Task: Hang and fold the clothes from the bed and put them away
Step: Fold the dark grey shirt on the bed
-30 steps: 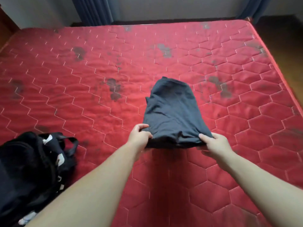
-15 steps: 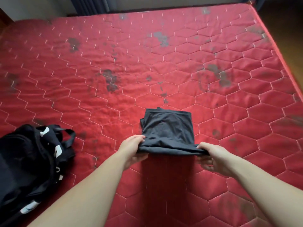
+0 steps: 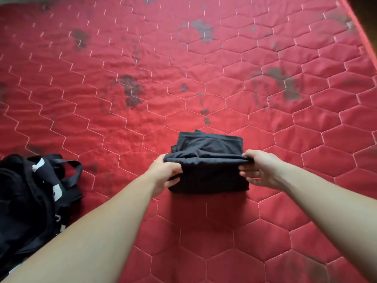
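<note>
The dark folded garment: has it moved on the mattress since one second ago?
Yes. The dark garment now lies nearer the person, farther from the mattress stains.

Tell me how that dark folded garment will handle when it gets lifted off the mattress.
The garment will probably be floppy: its top layer sags and wrinkles between the left hand and right hand. It looks thin, so likely light. Lifted by one edge, the folds may fall open; supporting it underneath seems safer.

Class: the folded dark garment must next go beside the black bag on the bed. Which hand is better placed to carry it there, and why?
Probably the left hand: it already grips the garment on the side nearer the black bag, which lies to its left.
</note>
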Demonstrator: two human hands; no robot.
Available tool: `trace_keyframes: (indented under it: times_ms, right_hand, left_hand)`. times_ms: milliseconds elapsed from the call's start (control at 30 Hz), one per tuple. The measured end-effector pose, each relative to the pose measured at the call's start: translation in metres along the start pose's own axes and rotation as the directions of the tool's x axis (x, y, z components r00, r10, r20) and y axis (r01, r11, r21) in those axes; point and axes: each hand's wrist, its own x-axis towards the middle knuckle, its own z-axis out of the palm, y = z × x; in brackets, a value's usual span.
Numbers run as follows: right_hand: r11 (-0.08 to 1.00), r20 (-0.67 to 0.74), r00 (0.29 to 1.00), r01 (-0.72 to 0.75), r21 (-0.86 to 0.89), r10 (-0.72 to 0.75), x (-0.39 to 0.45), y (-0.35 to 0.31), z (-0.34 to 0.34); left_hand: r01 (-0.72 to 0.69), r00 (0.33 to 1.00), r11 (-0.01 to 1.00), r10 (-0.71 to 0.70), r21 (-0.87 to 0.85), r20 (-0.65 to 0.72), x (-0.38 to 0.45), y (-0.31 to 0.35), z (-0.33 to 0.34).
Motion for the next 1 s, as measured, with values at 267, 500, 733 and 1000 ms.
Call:
trace_keyframes:
  times_ms: [267,500,733,1000]
  right_hand:
    - [0.998,-0.087,0.994,0.069,-0.014,-0.070,0.043,-0.016,0.004]
    - [0.836,-0.299,0.882,0.167,-0.522,-0.363,0.067,0.024,0.008]
    - [0.975,-0.225,0.957,0.151,-0.162,-0.186,0.083,0.015,0.041]
    - [0.977,0.029,0.990,0.135,0.167,-0.142,0.046,0.022,0.044]
  left_hand:
    - [-0.106,0.921,0.897,0.251,0.429,-0.297,0.066,0.010,0.010]
    - [-0.159,0.902,0.889,0.308,0.429,-0.304,0.089,-0.007,0.008]
    - [0.068,0.897,0.980,0.021,0.185,-0.441,0.087,-0.009,0.026]
    - [0.206,0.978,0.978,-0.205,-0.034,0.041,0.056,-0.011,0.005]
